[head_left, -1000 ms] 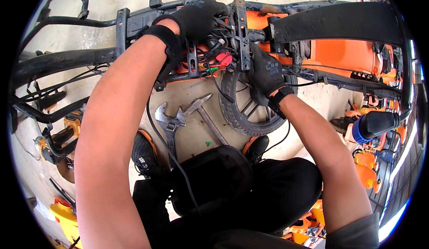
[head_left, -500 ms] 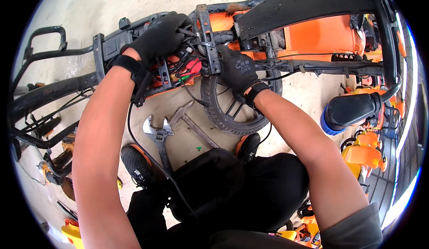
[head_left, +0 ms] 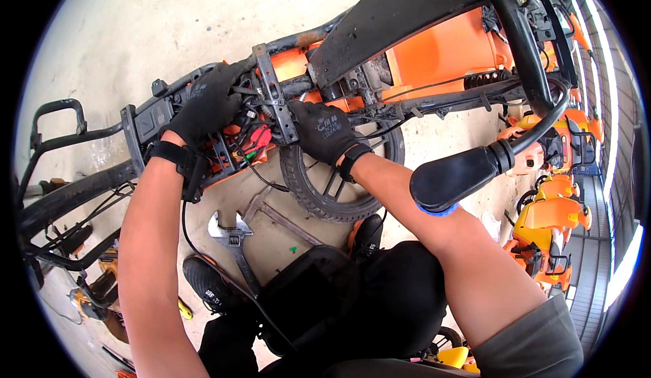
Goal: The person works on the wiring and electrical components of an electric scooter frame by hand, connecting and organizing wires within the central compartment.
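Note:
Both my hands, in black gloves, are at a perforated metal crossbar (head_left: 274,93) on the frame of a two-wheeled vehicle. To its left my left hand (head_left: 207,103) is closed, its fingers curled down beside a coil spring and wiring; what they hold is hidden. My right hand (head_left: 324,132) is closed against the crossbar's right side, a small bright metal tip (head_left: 303,96) showing by its fingers. I cannot make out what it grips. Below the left hand are red connectors (head_left: 260,136) and dark cables. A spoked wheel (head_left: 329,205) lies under the frame.
An adjustable wrench (head_left: 235,241) and a hammer (head_left: 288,223) lie on the pale floor before my shoes. A black handlebar grip (head_left: 454,178) hangs over my right forearm. Orange and yellow vehicles (head_left: 549,222) stand at the right. A wide black panel (head_left: 400,22) rises beyond the right hand.
The view has shifted, so the frame and tools appear farther left and lower. The handlebar grip now overlaps my right forearm. Both hands stay at the crossbar.

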